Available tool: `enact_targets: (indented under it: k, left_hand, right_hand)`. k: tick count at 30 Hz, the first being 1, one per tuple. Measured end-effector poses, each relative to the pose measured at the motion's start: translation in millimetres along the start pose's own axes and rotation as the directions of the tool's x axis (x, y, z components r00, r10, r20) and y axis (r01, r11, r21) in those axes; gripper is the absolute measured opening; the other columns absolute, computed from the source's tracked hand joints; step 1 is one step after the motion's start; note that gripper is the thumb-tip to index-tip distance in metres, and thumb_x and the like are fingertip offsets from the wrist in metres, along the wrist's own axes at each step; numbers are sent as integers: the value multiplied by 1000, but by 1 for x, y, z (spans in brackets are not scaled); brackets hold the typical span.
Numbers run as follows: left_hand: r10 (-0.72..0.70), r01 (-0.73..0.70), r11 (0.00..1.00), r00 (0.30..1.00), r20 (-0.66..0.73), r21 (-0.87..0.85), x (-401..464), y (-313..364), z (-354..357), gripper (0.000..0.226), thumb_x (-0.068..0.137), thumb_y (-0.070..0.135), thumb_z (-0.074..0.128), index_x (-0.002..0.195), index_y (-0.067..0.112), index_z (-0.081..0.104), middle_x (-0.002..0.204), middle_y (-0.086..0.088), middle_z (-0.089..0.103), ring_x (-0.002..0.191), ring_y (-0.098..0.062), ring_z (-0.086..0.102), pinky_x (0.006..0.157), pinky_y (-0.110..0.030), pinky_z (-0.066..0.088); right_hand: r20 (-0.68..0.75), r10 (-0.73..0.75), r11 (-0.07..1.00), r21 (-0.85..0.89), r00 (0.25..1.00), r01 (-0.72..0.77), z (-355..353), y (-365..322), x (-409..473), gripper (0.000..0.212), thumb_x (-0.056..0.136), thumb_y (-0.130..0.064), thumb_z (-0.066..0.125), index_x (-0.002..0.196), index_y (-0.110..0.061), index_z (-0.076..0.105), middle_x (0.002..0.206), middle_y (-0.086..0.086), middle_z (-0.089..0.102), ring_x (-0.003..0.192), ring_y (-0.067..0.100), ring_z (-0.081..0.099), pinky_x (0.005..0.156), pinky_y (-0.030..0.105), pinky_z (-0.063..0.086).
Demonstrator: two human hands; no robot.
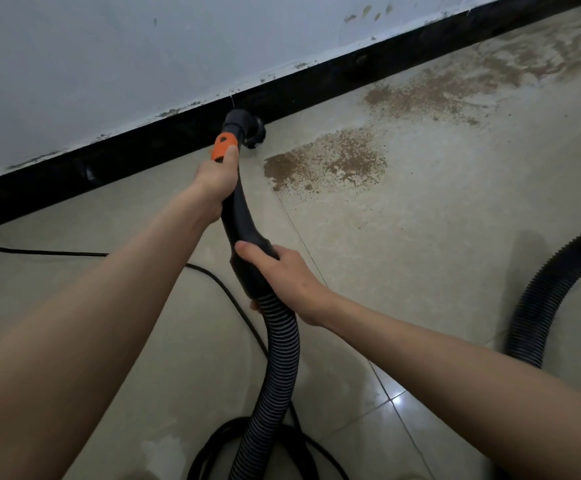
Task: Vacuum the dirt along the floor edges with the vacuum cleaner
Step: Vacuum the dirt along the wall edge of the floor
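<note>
A black vacuum wand (244, 216) with an orange slider (224, 144) points at the black skirting board (143, 147). Its round brush nozzle (255, 133) touches the floor right at the skirting. My left hand (214, 183) grips the wand just below the orange part. My right hand (282, 271) grips the wand's lower end, where the ribbed hose (275, 368) joins. Brown dirt (327, 161) lies on the tiles just right of the nozzle, and more dirt (455, 81) spreads along the wall edge further right.
A white wall (143, 46) with chipped paint rises above the skirting. A thin black power cord (74, 253) runs across the tiles at left and coils (220, 441) near the bottom. The ribbed hose loops back (545, 289) at right.
</note>
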State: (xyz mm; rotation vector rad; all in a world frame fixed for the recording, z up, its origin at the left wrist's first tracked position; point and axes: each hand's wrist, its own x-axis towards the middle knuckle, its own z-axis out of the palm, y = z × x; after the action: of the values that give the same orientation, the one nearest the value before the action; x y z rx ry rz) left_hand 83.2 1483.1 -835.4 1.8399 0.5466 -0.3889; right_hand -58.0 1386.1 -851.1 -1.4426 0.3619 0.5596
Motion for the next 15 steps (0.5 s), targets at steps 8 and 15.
enact_targets:
  k: [8,15]
  left_hand:
    - [-79,78,996,996,40,34,6,-13,10,62,95,52,41,133,3,40,118,-17,58,102,-30,58,98,-44,48]
    - [-137,139,990,989,58,-20,-3,-25,-2,56,96,51,44,120,1,44,84,-12,57,69,-23,57,65,-35,53]
  right_hand:
    - [-15,55,998,43,998,-54,-2,5,0,37,85,-47,67,88,-12,60,70,5,63,50,19,62,55,34,55]
    - [-22,59,997,-47,998,-60,7,10,-14,42,82,-52,68,93,-12,61,83,7,65,47,14,61,46,22,48]
